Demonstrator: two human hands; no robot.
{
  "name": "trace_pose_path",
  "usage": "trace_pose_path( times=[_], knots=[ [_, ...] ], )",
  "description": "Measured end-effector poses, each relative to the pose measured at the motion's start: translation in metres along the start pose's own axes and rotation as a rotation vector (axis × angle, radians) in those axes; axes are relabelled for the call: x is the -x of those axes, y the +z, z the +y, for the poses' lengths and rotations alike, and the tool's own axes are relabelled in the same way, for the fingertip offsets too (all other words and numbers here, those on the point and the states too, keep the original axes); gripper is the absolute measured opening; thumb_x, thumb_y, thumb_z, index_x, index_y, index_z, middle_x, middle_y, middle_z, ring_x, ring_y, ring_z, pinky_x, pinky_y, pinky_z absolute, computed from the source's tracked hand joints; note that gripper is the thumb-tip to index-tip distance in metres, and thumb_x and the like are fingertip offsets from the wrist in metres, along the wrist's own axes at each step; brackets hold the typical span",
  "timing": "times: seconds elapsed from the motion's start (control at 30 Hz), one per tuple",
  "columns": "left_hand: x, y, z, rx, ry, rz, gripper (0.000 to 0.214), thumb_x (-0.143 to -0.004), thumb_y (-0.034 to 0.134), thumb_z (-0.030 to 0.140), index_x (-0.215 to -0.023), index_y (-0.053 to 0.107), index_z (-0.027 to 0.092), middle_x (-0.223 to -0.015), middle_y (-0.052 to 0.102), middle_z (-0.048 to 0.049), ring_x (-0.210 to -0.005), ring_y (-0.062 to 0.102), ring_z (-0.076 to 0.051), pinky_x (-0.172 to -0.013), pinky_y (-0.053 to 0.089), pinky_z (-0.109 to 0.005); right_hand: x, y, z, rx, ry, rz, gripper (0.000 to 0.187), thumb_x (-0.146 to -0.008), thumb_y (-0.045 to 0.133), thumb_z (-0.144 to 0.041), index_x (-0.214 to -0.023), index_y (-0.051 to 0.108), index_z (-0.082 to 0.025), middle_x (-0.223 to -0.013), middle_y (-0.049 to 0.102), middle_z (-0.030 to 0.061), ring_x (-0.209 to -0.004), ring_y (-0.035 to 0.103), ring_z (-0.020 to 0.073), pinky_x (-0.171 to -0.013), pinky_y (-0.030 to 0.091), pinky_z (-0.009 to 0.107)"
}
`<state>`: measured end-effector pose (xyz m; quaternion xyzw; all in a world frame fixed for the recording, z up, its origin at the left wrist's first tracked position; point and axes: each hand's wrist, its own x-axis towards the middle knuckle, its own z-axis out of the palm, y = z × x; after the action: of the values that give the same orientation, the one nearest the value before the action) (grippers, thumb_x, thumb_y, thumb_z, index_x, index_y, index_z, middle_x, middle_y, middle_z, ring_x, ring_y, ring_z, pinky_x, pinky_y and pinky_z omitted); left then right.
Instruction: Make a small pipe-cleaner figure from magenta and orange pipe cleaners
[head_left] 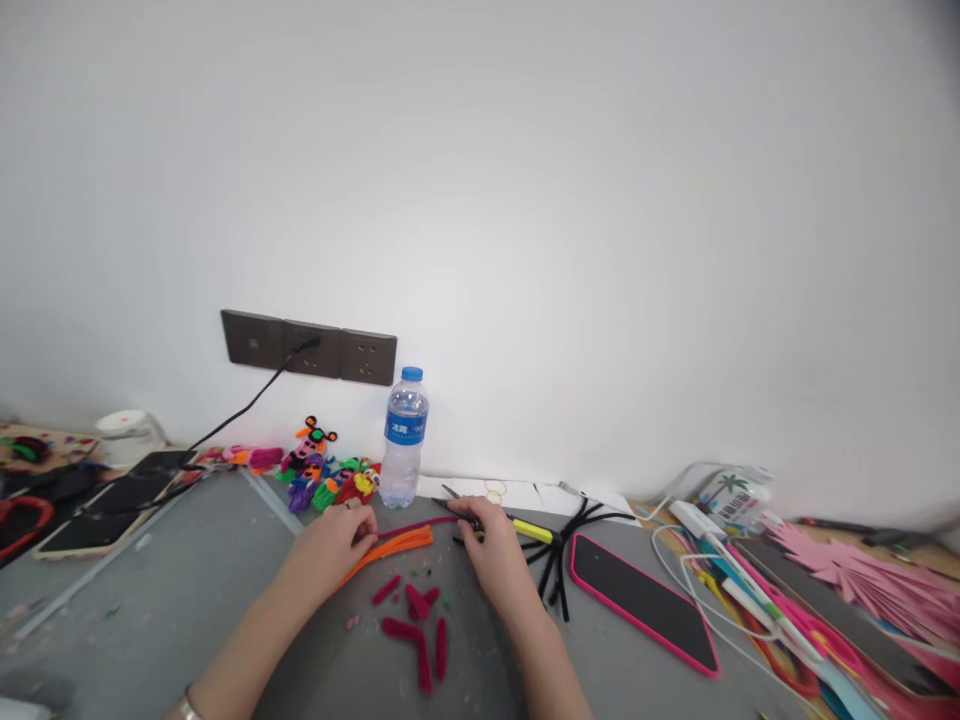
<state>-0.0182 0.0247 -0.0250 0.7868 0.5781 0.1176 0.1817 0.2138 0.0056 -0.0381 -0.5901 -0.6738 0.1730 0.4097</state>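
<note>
At your far left, you have scissors with red handles (26, 525), and near them a dark phone (112, 508) in a pale case. Behind stands a white round container (129, 437). On the wall is a brown socket panel (309, 348), with a black cable (247, 405) plugged in. Below it, fuzzy figures (330, 475) of many colours lean together, one with round black-and-orange loops on top.

Your left hand (345, 535) is curled, its fingertips close together at one end of the thin magenta stem (416, 525); you also have the orange bundle (401, 542) of soft strands just beside it. I cannot tell which of these the fingers pinch. The clear plastic bottle (403, 470) stands behind, with blue cap and blue label; its white Chinese characters are too small to read surely. Nearer to you lie short velvety magenta pieces (416, 640), some bent.

Your right hand (484, 530) bends over dark pointed blades (450, 492), at the other end of the stem; its exact hold is hidden. Beside it are a yellow-and-black handle (532, 530), crossed black fuzzy stems (559, 555) and a phone in a pink case (641, 605). Farther right, you have white cables (679, 575), a pack (735, 495) printed with a palm tree, and pleated pink paper (862, 570).
</note>
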Motion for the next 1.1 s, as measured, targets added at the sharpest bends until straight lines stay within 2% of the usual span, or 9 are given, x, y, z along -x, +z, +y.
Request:
trace_pose_path(
  times=[0.17,0.3,0.37,0.6,0.73,0.83,0.93,1.1],
  knots=[
    [0.004,0.003,0.000,-0.019,0.027,0.058,0.018,-0.086,0.042,0.023,-0.079,0.058,0.022,-0.086,0.064,-0.0037,-0.081,0.060,-0.021,-0.062,0.037,-0.027,0.003,-0.001,0.008,0.180,0.044,0.070,0.030,-0.071,0.057,-0.013,-0.098,0.065,-0.025,-0.104,0.066,0.0085,-0.097,0.059,0.0312,-0.085,0.043,0.047],
    [0.005,0.002,0.003,0.001,0.019,0.088,0.017,-0.089,0.039,0.024,-0.082,0.055,0.022,-0.083,0.063,-0.0030,-0.078,0.061,-0.021,-0.061,0.037,-0.027,0.009,-0.005,0.019,0.344,0.132,0.048,0.051,-0.061,0.072,-0.024,-0.111,0.061,-0.026,-0.115,0.061,0.0130,-0.110,0.051,0.0418,-0.094,0.026,0.067],
    [0.006,-0.001,0.005,0.018,0.015,0.100,0.016,-0.089,0.039,0.025,-0.083,0.054,0.022,-0.083,0.064,-0.0025,-0.077,0.061,-0.020,-0.060,0.037,-0.027,0.010,-0.007,0.022,0.369,0.153,0.020,0.051,-0.064,0.070,-0.025,-0.114,0.060,-0.027,-0.114,0.062,0.0129,-0.111,0.049,0.0428,-0.095,0.018,0.072],
    [0.006,-0.007,0.005,0.113,0.047,0.129,0.016,-0.088,0.043,0.026,-0.092,0.059,0.023,-0.091,0.067,-0.0025,-0.083,0.064,-0.020,-0.068,0.043,-0.027,0.007,-0.016,0.022,0.326,0.160,0.040,0.043,-0.064,0.071,-0.024,-0.106,0.064,-0.028,-0.104,0.066,0.0086,-0.102,0.054,0.0377,-0.094,0.019,0.072],
    [0.006,-0.009,0.003,0.082,0.055,0.109,0.021,-0.087,0.043,0.027,-0.087,0.064,0.023,-0.094,0.066,-0.0035,-0.085,0.063,-0.021,-0.067,0.043,-0.028,0.005,-0.024,0.017,0.231,0.131,0.161,0.032,-0.067,0.070,-0.030,-0.099,0.068,-0.029,-0.103,0.067,0.0069,-0.098,0.055,0.0346,-0.095,0.023,0.067],
    [0.007,-0.011,0.002,0.063,0.065,0.126,0.023,-0.088,0.041,0.027,-0.084,0.063,0.023,-0.091,0.064,-0.0032,-0.081,0.062,-0.021,-0.063,0.041,-0.028,0.002,-0.033,0.012,0.098,0.096,0.293,0.033,-0.070,0.069,-0.035,-0.101,0.067,-0.025,-0.105,0.067,0.0079,-0.098,0.058,0.0311,-0.095,0.032,0.057],
    [0.007,-0.011,0.001,0.061,0.065,0.141,0.023,-0.088,0.039,0.026,-0.083,0.061,0.022,-0.087,0.064,-0.0032,-0.079,0.062,-0.021,-0.062,0.040,-0.028,-0.001,-0.044,0.007,-0.089,-0.007,0.439,0.035,-0.074,0.066,-0.038,-0.105,0.065,-0.021,-0.108,0.065,0.0101,-0.102,0.058,0.0271,-0.094,0.040,0.047],
    [0.005,-0.011,-0.002,0.081,0.073,0.156,0.022,-0.089,0.037,0.026,-0.085,0.058,0.023,-0.090,0.064,-0.0037,-0.078,0.062,-0.021,-0.066,0.042,-0.029,0.000,-0.056,-0.005,-0.210,-0.079,0.719,0.036,-0.076,0.067,-0.035,-0.110,0.064,-0.021,-0.118,0.059,0.0104,-0.117,0.050,0.0265,-0.101,0.036,0.047]
  ],
)
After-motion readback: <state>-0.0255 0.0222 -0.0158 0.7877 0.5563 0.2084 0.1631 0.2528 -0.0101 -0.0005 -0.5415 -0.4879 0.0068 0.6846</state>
